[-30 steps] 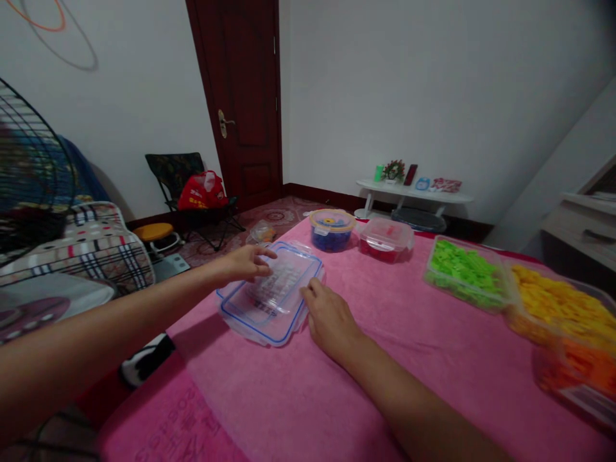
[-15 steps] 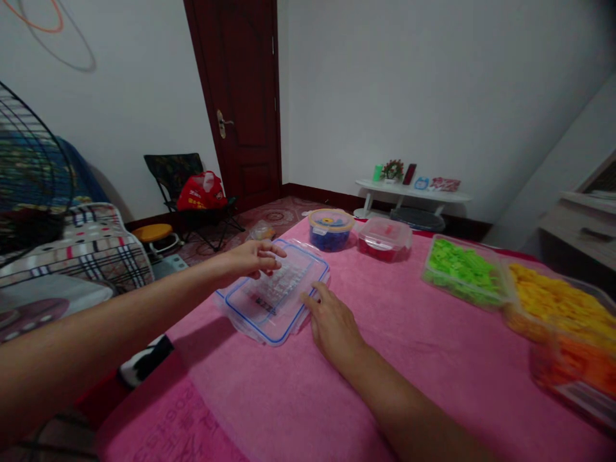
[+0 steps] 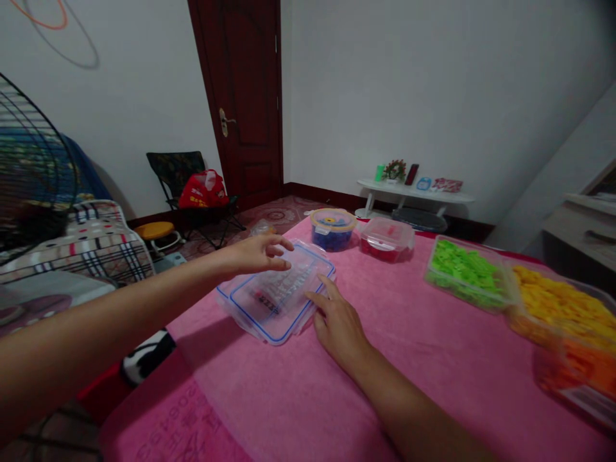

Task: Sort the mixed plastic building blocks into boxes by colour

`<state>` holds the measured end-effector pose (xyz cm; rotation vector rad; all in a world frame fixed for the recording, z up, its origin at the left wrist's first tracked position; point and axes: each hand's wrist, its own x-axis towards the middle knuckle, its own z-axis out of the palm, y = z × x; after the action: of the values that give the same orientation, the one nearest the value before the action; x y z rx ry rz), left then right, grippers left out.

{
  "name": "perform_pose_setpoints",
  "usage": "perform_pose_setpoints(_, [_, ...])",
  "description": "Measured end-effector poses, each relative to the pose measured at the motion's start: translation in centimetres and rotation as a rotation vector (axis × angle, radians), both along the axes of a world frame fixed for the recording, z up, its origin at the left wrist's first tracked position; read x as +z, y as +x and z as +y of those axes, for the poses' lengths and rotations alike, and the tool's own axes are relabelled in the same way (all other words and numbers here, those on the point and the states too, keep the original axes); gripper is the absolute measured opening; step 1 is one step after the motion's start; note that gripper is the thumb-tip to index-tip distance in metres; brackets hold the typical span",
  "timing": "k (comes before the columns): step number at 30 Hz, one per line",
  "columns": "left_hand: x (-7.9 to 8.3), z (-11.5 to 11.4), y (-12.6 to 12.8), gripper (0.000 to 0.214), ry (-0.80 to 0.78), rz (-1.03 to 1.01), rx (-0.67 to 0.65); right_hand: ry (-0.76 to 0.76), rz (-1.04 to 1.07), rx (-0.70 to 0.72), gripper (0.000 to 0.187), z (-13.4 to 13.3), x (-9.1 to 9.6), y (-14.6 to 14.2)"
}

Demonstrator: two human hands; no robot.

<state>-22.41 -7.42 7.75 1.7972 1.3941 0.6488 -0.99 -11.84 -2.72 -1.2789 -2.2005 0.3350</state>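
Observation:
Clear plastic container lids (image 3: pixel 269 324) with blue seals lie stacked on the pink cloth (image 3: pixel 385 333). Over the far left part of the stack is my left hand (image 3: pixel 262 253), its fingers apart and holding nothing. My right hand (image 3: pixel 339 324) is at the right edge of the lids, with its fingertips on or just above the top one; contact is hard to make out. Its fingers are spread and nothing is in them. Dark printing shows on the lid, and part of the stack is hidden behind my left hand.
Beyond the lids stand a round tub of blue pieces (image 3: pixel 332 239) and a lidded box of red pieces (image 3: pixel 385 247). Along the right are boxes of green (image 3: pixel 466 266), yellow (image 3: pixel 563 298) and orange pieces (image 3: pixel 590 359). A fan (image 3: pixel 33 154) stands at the left.
My left hand has moved slightly right and up over the lids. The right hand's fingers have lifted and spread a little. The whole view has shifted slightly.

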Motion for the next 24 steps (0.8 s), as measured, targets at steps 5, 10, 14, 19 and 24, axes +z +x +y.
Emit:
perform_pose_setpoints(5, [0.8,0.2,-0.9,0.058,-0.096,-0.056,0.117,-0.015,0.024,-0.012,0.054,0.1,-0.1,0.0])
perform_pose_setpoints(10, [-0.4,0.7,-1.1,0.065,-0.023,-0.284,0.153,-0.013,0.066,0.018,0.057,0.3,-0.4,0.0])
perform_pose_setpoints(14, [-0.4,-0.1,0.5,0.052,0.232,-0.215,0.11,-0.03,0.22,0.036,0.048,0.5,0.4,0.0])
perform_pose_setpoints(19, [3.0,-4.5,4.7,0.037,0.759,0.037,-0.073,-0.322,0.911,-0.006,0.036,0.3,5.5,2.7])
perform_pose_setpoints(24, [4.0,-7.6,9.9,0.027,1.205,0.054,-0.498,-0.625,1.337,0.101,0.055,-1.8,10.9,9.8])
